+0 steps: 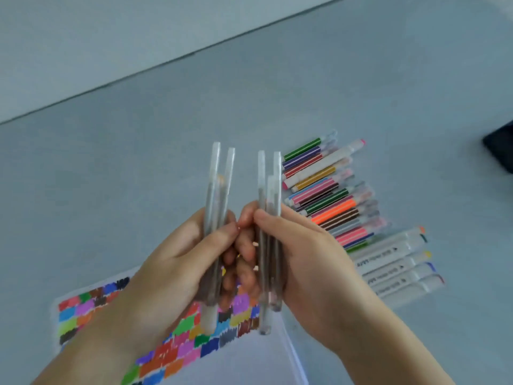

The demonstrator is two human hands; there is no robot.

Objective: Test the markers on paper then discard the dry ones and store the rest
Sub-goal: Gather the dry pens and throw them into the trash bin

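Both hands, left (177,262) and right (302,254), grip upright bundles of clear-capped markers (219,190) above the colour-swatched paper (177,348).

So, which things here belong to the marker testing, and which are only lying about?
Belong to the job:
- pens in left hand
- pens in right hand
- striped markers
- white markers
- test paper

Lying about:
- dark object at the right edge, cut off

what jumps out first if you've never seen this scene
Two bare hands meet mid-frame, the left hand and the right hand each gripping a bundle of clear-capped markers upright. Beneath them lies white paper covered in a patchwork of colour swatches. To the right, a row of striped colourful markers lies on the grey table.
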